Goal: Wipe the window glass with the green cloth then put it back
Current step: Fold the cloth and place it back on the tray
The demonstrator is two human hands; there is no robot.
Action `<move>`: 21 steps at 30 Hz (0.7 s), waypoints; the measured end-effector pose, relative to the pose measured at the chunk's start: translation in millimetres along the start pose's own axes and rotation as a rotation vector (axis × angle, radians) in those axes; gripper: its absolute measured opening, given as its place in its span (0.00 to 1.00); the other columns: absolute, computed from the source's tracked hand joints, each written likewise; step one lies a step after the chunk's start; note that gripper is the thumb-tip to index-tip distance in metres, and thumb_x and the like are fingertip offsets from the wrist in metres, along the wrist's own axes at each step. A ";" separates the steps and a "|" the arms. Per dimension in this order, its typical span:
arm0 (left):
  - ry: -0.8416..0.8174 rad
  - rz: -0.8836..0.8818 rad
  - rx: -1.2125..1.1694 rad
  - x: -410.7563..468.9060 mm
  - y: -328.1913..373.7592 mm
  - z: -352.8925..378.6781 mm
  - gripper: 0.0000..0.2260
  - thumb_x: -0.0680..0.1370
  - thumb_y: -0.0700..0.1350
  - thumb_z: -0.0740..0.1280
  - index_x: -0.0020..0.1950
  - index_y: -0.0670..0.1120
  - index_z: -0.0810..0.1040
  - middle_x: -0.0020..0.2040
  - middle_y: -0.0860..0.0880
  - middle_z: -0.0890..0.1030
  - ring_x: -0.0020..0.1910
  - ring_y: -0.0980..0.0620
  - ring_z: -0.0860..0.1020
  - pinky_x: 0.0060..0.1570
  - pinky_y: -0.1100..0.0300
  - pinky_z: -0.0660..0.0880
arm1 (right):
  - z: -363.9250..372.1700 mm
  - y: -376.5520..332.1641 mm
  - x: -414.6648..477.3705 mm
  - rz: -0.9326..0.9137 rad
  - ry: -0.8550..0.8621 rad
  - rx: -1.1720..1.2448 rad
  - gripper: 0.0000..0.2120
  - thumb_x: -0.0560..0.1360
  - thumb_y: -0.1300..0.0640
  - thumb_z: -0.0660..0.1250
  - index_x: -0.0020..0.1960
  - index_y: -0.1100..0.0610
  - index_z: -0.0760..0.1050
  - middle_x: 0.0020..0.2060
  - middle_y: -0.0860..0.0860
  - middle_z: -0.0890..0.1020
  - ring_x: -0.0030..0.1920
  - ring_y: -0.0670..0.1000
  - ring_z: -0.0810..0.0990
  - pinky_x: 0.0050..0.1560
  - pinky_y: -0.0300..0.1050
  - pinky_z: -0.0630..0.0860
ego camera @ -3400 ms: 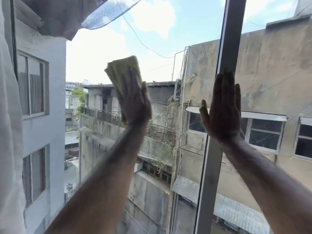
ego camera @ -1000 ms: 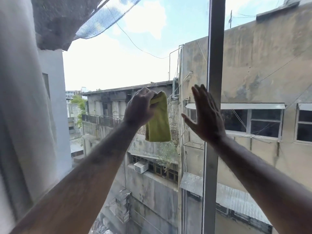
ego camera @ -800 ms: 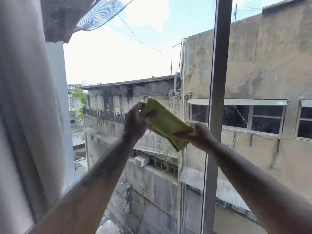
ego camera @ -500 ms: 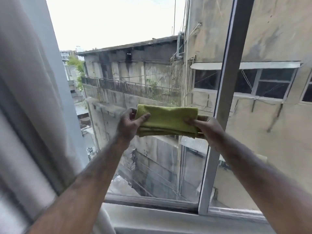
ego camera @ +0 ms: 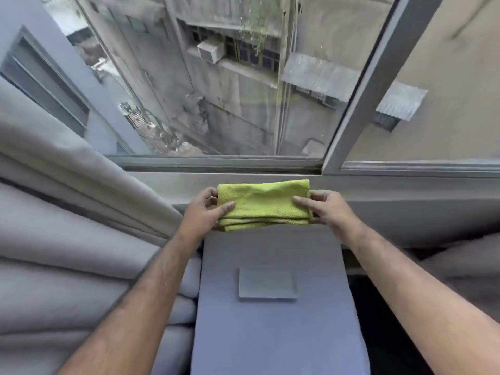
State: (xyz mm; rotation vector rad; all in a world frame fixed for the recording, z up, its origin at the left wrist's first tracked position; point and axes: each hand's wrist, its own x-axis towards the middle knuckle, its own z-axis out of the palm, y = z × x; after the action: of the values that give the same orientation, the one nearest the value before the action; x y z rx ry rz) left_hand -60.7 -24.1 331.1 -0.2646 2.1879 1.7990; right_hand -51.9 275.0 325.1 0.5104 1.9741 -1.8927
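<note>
Leftward, curtain [ego camera: 67, 212] beside green cloth [ego camera: 263, 203]

Cloth [ego camera: 263, 203] between both hands, before the window glass [ego camera: 216, 77], curtain [ego camera: 67, 212] left.

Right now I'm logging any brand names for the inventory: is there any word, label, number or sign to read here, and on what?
None can be read.
Folded green microfibre cloth, held at its ends by the left hand and the right hand: no tag or print shows.
Flat grey square pad on the blue-grey padded surface: blank.
White air-conditioner box outside: too blurred to tell.
</note>
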 end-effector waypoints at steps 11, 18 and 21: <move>-0.005 -0.386 0.258 24.3 -287.1 66.2 0.08 0.77 0.35 0.77 0.51 0.42 0.79 0.49 0.39 0.81 0.36 0.47 0.80 0.24 0.59 0.82 | 16.5 271.9 49.4 0.374 0.168 -0.325 0.21 0.67 0.47 0.83 0.46 0.65 0.86 0.45 0.64 0.89 0.41 0.55 0.88 0.52 0.61 0.88; 0.096 -0.399 0.547 33.6 -381.1 107.6 0.10 0.74 0.45 0.80 0.52 0.44 0.83 0.44 0.49 0.83 0.47 0.44 0.84 0.53 0.51 0.82 | 31.4 375.3 80.9 0.316 0.275 -0.577 0.15 0.72 0.48 0.80 0.47 0.60 0.87 0.42 0.57 0.89 0.43 0.55 0.84 0.47 0.50 0.79; 0.090 -0.371 0.685 35.0 -395.3 117.5 0.09 0.77 0.49 0.77 0.49 0.47 0.80 0.44 0.51 0.80 0.45 0.44 0.80 0.46 0.52 0.79 | 31.7 393.7 90.0 0.305 0.251 -0.688 0.12 0.75 0.50 0.77 0.50 0.59 0.84 0.43 0.54 0.86 0.44 0.55 0.82 0.44 0.45 0.73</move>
State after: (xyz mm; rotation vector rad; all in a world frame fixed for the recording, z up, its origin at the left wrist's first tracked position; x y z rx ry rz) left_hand 47.7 13.1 -66.6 -0.5473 2.4581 0.7992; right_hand 63.5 259.7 -62.9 0.7995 2.3632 -0.9168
